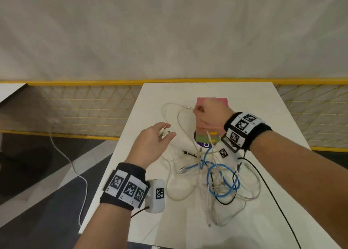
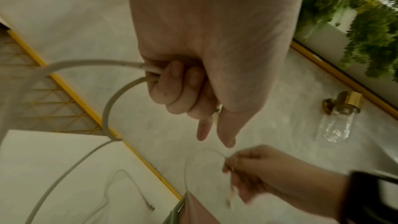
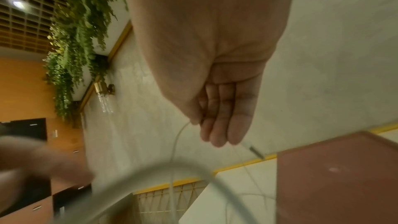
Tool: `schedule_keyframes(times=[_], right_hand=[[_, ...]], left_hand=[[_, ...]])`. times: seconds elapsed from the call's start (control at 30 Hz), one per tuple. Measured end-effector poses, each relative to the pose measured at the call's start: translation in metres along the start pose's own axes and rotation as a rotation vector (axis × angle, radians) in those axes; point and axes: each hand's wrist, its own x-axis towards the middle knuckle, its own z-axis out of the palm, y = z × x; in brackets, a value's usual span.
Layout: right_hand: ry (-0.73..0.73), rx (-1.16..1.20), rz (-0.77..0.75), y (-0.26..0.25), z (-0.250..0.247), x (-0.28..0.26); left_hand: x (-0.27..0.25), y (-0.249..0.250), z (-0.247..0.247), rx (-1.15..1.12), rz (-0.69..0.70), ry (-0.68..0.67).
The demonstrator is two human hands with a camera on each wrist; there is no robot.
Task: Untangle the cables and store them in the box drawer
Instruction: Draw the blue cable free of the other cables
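Note:
A tangle of blue, white and black cables point(image 1: 216, 175) lies on the white table point(image 1: 263, 102), in front of a small box point(image 1: 207, 138) with a pink top and green drawers with yellow handles. My left hand point(image 1: 166, 133) is raised left of the box, its fingers curled round two thick white cable strands point(image 2: 120, 64). My right hand point(image 1: 197, 111) hovers over the box's pink top point(image 3: 336, 176) and pinches a thin white cable point(image 3: 178, 135). That cable's metal plug point(image 3: 255, 152) sticks out past the fingertips. The drawers look closed.
A yellow mesh rail point(image 1: 84, 109) runs behind and left of the table. A white cord point(image 1: 75, 169) trails over the floor at the left. A black wire point(image 1: 273, 198) from my right wrist band crosses the table's right side.

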Motion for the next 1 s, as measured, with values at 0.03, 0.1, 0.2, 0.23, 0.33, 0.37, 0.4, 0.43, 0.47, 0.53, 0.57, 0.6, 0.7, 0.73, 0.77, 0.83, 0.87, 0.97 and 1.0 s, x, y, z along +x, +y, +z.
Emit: schedule_keyframes(times=[0.03, 0.1, 0.2, 0.23, 0.33, 0.37, 0.4, 0.43, 0.47, 0.53, 0.57, 0.6, 0.7, 0.73, 0.77, 0.83, 0.87, 0.97, 1.0], right_hand=[[0.043, 0.038, 0.022, -0.004, 0.002, 0.022], [0.030, 0.109, 0.058, -0.016, 0.001, 0.058], [-0.090, 0.078, 0.028, -0.032, 0.001, 0.085], [-0.081, 0.074, 0.002, -0.037, 0.002, 0.088], [-0.069, 0.098, -0.097, -0.050, 0.016, 0.073], [-0.143, 0.094, -0.118, -0.052, 0.024, 0.063], [-0.269, 0.071, -0.121, -0.053, 0.033, 0.050], [-0.423, 0.017, -0.101, -0.051, 0.043, 0.036], [-0.572, -0.059, -0.075, -0.047, 0.055, 0.022], [-0.776, -0.239, -0.040, -0.037, 0.080, 0.000], [-0.812, -0.319, -0.031, -0.030, 0.091, -0.009], [-0.806, -0.388, -0.035, -0.024, 0.100, -0.017], [-0.710, -0.443, -0.033, -0.007, 0.114, -0.031], [-0.690, -0.457, -0.034, -0.001, 0.118, -0.035], [-0.682, -0.469, -0.037, 0.004, 0.123, -0.037], [-0.640, -0.490, -0.064, 0.014, 0.130, -0.041], [-0.609, -0.502, -0.076, 0.017, 0.133, -0.044], [-0.495, -0.498, -0.101, 0.028, 0.141, -0.048], [-0.480, -0.516, -0.105, 0.029, 0.141, -0.050]], left_hand=[[-0.001, -0.005, 0.001, -0.012, -0.009, 0.008], [-0.003, -0.013, 0.004, -0.037, -0.025, 0.029], [-0.008, -0.024, 0.009, -0.056, -0.053, 0.072], [-0.009, -0.027, 0.010, -0.067, -0.063, 0.085], [-0.011, -0.036, 0.012, -0.094, -0.084, 0.119], [-0.012, -0.037, 0.012, -0.092, -0.085, 0.126], [-0.013, -0.038, 0.012, -0.092, -0.085, 0.130], [-0.015, -0.037, 0.012, -0.096, -0.085, 0.131], [-0.016, -0.036, 0.013, -0.106, -0.086, 0.137], [-0.017, -0.034, 0.013, -0.136, -0.094, 0.156], [-0.018, -0.033, 0.013, -0.144, -0.095, 0.161], [-0.018, -0.032, 0.014, -0.146, -0.095, 0.160], [-0.019, -0.030, 0.015, -0.150, -0.088, 0.149], [-0.019, -0.029, 0.017, -0.155, -0.089, 0.144], [-0.020, -0.028, 0.018, -0.158, -0.089, 0.137], [-0.022, -0.025, 0.022, -0.166, -0.091, 0.127], [-0.023, -0.023, 0.024, -0.177, -0.095, 0.124], [-0.027, -0.017, 0.030, -0.240, -0.119, 0.113], [-0.027, -0.016, 0.032, -0.253, -0.123, 0.111]])
